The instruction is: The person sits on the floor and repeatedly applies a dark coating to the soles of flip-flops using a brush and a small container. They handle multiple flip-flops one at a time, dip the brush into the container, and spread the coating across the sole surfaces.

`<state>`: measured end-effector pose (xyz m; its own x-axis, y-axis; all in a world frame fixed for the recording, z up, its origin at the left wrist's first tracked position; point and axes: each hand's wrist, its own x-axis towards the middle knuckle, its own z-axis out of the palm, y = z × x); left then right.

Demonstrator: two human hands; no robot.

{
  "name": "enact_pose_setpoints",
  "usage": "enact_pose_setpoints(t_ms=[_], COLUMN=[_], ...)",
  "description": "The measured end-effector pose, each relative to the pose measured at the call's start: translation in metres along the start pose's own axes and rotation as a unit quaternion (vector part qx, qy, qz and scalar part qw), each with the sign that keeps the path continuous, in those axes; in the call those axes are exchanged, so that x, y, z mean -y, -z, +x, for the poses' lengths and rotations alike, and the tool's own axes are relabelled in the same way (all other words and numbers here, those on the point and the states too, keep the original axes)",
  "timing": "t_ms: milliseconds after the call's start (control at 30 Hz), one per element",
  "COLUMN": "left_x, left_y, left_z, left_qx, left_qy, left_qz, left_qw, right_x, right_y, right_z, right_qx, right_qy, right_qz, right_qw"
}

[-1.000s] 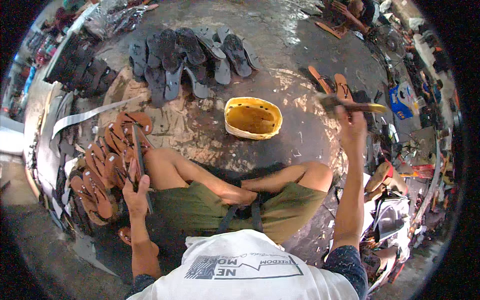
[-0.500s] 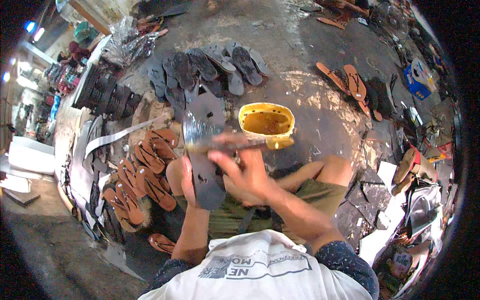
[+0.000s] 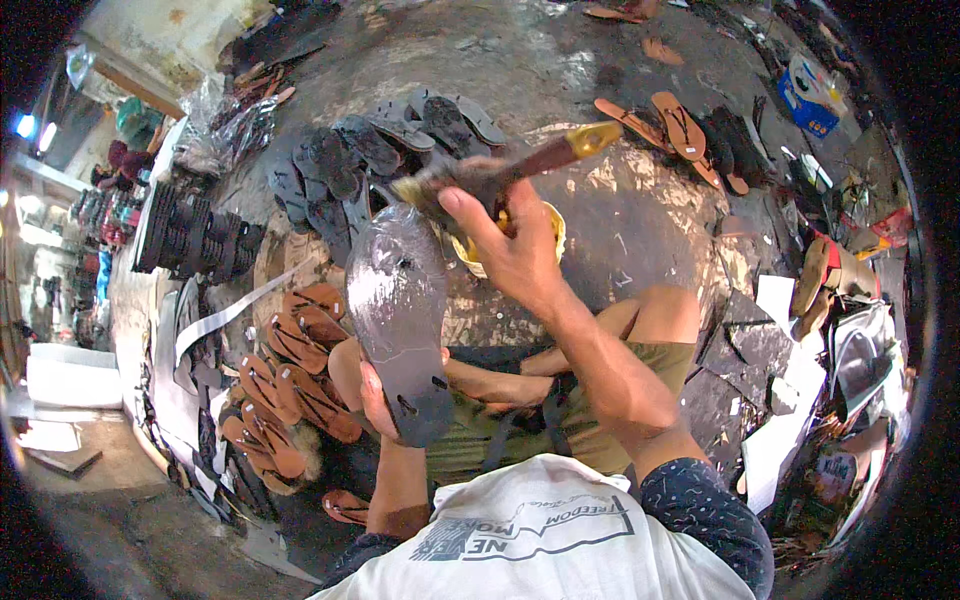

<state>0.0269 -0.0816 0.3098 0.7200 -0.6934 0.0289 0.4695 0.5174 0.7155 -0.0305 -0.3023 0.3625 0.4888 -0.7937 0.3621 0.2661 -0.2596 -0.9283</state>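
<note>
My left hand (image 3: pixel 375 400) grips a dark grey sandal sole (image 3: pixel 398 330) near its lower end, fingers behind it and the thumb along its edge. The upper part of the sole shines wet, while the lower part looks dull and has small holes. Above its top end, my right hand (image 3: pixel 527 248) holds a paintbrush (image 3: pixel 541 160) with a brown, yellow-tipped handle. The bristles are blurred and lie close to the sole's top edge; I cannot tell whether they touch. Behind my right hand stands a yellow tub (image 3: pixel 560 238), partly hidden.
Several dark sandal soles (image 3: pixel 365 147) lie beyond the held one. Brown flip-flops (image 3: pixel 263 390) are grouped at the left, with more brown sandals (image 3: pixel 680 125) at the far right. Dark scraps (image 3: pixel 745 345) and a blue box (image 3: pixel 808 95) lie to the right.
The brush has moved up from the middle of the sole to its top end, with its handle tilting upward. A wet sheen now covers much of the sole's upper part.
</note>
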Motion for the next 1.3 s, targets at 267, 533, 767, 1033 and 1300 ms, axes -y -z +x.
enact_pose_setpoints(t_ms=[267, 533, 767, 1033, 1300], left_x=[0.001, -0.002, -0.003, -0.001, 0.004], left_y=[-0.005, -0.035, -0.01, -0.008, -0.028], left_z=[0.021, 0.018, 0.035, 0.076, 0.073], left_qx=[-0.001, -0.136, -0.02, 0.029, -0.044], left_qy=[-0.03, -0.062, 0.058, 0.073, 0.082], left_qz=[-0.072, 0.087, -0.08, -0.161, -0.124], left_qw=[0.997, 0.985, 0.995, 0.984, 0.988], right_x=[0.019, 0.014, -0.015, 0.006, -0.001], right_y=[-0.012, -0.005, -0.003, 0.009, -0.008], right_z=[-0.047, -0.027, -0.034, -0.101, -0.061], right_qx=[0.137, 0.159, 0.196, 0.258, 0.239], right_qy=[0.036, 0.142, 0.098, 0.061, 0.168], right_qz=[-0.079, -0.109, -0.13, -0.042, -0.088], right_qw=[0.987, 0.971, 0.967, 0.963, 0.952])
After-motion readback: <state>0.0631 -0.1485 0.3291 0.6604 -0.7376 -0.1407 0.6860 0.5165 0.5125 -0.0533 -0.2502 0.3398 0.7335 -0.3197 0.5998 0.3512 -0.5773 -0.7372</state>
